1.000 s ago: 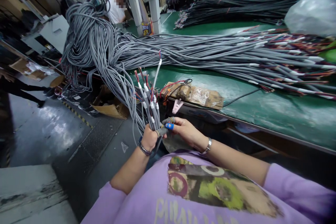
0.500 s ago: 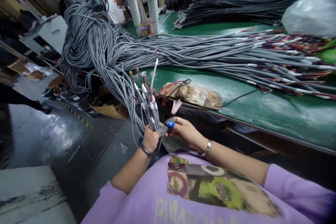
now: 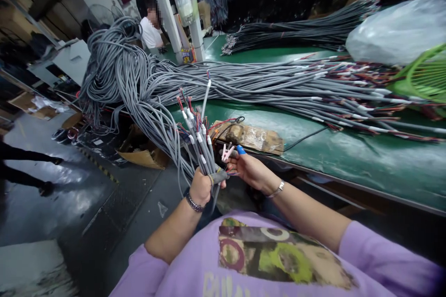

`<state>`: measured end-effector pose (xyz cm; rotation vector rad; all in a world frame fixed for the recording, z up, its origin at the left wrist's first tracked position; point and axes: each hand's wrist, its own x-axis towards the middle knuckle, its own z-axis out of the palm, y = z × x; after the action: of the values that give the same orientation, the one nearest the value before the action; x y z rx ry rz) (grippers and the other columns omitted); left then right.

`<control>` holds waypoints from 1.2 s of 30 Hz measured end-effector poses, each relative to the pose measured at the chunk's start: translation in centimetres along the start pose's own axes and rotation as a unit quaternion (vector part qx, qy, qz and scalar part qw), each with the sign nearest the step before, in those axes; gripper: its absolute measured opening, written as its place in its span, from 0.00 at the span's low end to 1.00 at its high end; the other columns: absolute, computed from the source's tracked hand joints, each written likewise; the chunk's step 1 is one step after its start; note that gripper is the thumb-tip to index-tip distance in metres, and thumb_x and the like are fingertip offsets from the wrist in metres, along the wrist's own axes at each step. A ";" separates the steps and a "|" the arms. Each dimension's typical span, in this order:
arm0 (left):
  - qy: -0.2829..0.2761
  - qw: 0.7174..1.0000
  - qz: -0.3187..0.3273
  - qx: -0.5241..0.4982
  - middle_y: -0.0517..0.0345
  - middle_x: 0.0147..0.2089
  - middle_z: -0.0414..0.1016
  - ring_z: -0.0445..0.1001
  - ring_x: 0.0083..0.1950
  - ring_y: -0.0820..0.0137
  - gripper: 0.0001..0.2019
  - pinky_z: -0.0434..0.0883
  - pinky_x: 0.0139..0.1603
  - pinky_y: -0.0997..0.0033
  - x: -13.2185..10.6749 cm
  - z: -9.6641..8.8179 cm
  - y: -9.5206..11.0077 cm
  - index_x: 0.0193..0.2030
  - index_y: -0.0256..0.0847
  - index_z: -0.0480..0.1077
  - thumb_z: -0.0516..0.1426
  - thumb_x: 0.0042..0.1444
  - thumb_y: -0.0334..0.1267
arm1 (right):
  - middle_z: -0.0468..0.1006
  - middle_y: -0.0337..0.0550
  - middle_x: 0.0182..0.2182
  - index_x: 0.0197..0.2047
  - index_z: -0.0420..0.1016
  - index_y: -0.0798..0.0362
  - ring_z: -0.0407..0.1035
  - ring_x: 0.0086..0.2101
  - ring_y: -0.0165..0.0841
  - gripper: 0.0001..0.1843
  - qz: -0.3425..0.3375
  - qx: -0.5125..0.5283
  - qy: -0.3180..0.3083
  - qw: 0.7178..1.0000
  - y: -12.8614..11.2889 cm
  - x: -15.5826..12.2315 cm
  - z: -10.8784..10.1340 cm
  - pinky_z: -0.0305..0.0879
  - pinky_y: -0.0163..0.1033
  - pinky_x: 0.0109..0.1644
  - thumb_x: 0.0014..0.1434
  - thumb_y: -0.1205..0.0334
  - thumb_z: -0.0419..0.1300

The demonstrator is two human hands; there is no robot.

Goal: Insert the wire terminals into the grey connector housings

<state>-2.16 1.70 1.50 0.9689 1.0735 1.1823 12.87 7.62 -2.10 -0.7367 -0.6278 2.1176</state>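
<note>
My left hand [image 3: 201,187] is closed round a bunch of grey cables [image 3: 199,141], held upright with their stripped, white-sleeved ends and coloured wires pointing up. One cable end [image 3: 206,93] stands taller than the rest. My right hand [image 3: 250,170], with blue tape on a fingertip, is beside the bunch with fingers curled, touching the cables near my left thumb. A pink clip [image 3: 226,151] sits just above my right fingers. The cables run from a large grey pile [image 3: 118,69] at the bench's left end.
A green bench [image 3: 348,148] carries long bundles of grey cables [image 3: 299,83], a taped cardboard block [image 3: 252,135] at its front edge, a green basket [image 3: 423,76] and a plastic bag [image 3: 393,32]. Another person [image 3: 149,28] sits at the far left. Cardboard boxes [image 3: 142,148] lie on the floor.
The view has tilted up and shifted. My right hand moved up and slightly right, from the base of the bunch toward the pink clip. My left hand keeps its grip on the cables.
</note>
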 end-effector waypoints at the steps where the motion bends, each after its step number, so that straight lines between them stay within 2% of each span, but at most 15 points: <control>1: 0.000 1.000 -0.001 0.003 0.59 0.15 0.68 0.65 0.18 0.76 0.13 0.61 0.22 0.74 0.2 0.3 0.0 0.17 0.35 0.69 0.64 0.43 0.40 | 0.77 0.42 0.28 0.33 0.75 0.55 0.68 0.24 0.26 0.18 -0.010 -0.001 -0.008 1.000 -0.1 0.2 0.2 0.66 0.31 0.28 0.56 0.47 0.60; 5: 0.006 1.000 -0.005 -0.011 0.59 0.15 0.68 0.64 0.17 0.75 0.11 0.61 0.21 0.74 0.8 0.5 -0.1 0.18 0.35 0.69 0.63 0.42 0.39 | 0.76 0.41 0.26 0.33 0.76 0.57 0.67 0.24 0.26 0.18 -0.038 -0.004 -0.033 0.999 -0.4 0.6 0.5 0.66 0.32 0.28 0.51 0.48 0.64; 11: 0.017 1.000 -0.010 -0.021 0.59 0.15 0.67 0.65 0.17 0.75 0.13 0.62 0.22 0.73 1.2 0.1 -0.5 0.18 0.35 0.69 0.64 0.42 0.42 | 0.76 0.40 0.26 0.34 0.76 0.55 0.67 0.25 0.26 0.16 -0.010 0.062 -0.055 0.997 -0.3 1.1 0.9 0.65 0.33 0.30 0.53 0.49 0.63; 19: 0.019 1.000 -0.010 -0.006 0.58 0.15 0.68 0.65 0.18 0.75 0.14 0.63 0.23 0.73 1.2 -0.1 -0.8 0.18 0.35 0.70 0.64 0.43 0.43 | 0.74 0.38 0.21 0.27 0.76 0.56 0.64 0.21 0.25 0.17 -0.038 0.097 0.000 0.995 0.3 1.7 2.1 0.61 0.32 0.25 0.51 0.48 0.64; 23: 0.016 1.000 -0.019 -0.002 0.58 0.15 0.68 0.65 0.17 0.75 0.14 0.62 0.22 0.73 1.1 -0.3 -1.2 0.18 0.35 0.70 0.64 0.43 0.42 | 0.76 0.38 0.23 0.29 0.75 0.55 0.64 0.22 0.25 0.17 -0.041 0.100 0.005 0.994 0.3 1.7 2.1 0.61 0.32 0.26 0.50 0.48 0.65; 27: 0.022 0.999 -0.029 0.001 0.58 0.14 0.67 0.64 0.17 0.75 0.14 0.62 0.21 0.73 1.1 -0.4 -1.3 0.16 0.35 0.68 0.64 0.41 0.42 | 0.76 0.38 0.24 0.31 0.75 0.54 0.64 0.21 0.25 0.20 -0.029 0.094 0.001 0.995 0.5 1.5 1.9 0.62 0.32 0.25 0.49 0.43 0.64; 32: 0.032 0.999 -0.028 0.006 0.59 0.14 0.67 0.63 0.17 0.75 0.14 0.61 0.21 0.73 0.5 -0.4 -0.8 0.18 0.36 0.69 0.64 0.41 0.43 | 0.76 0.41 0.28 0.31 0.74 0.53 0.66 0.24 0.27 0.24 -0.007 0.077 -0.027 0.997 0.4 0.9 1.8 0.64 0.33 0.28 0.54 0.38 0.56; 34: 0.035 0.999 -0.024 0.011 0.58 0.15 0.68 0.64 0.17 0.75 0.14 0.61 0.22 0.73 0.0 -0.5 -0.6 0.17 0.36 0.70 0.64 0.42 0.44 | 0.77 0.43 0.31 0.32 0.74 0.53 0.66 0.25 0.27 0.24 0.011 0.070 -0.036 0.997 0.3 0.5 1.8 0.66 0.35 0.30 0.56 0.39 0.54; 36: 0.045 0.999 -0.015 0.016 0.57 0.15 0.68 0.65 0.18 0.74 0.15 0.62 0.23 0.73 -0.4 -0.5 -0.6 0.16 0.36 0.69 0.64 0.42 0.44 | 0.77 0.43 0.32 0.33 0.74 0.53 0.66 0.26 0.28 0.20 0.008 0.060 -0.037 0.997 0.1 0.3 1.9 0.66 0.35 0.31 0.56 0.43 0.57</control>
<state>-2.52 1.20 0.92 0.9297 1.1777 1.1964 11.40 7.43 -0.93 -0.6009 -0.5307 2.1839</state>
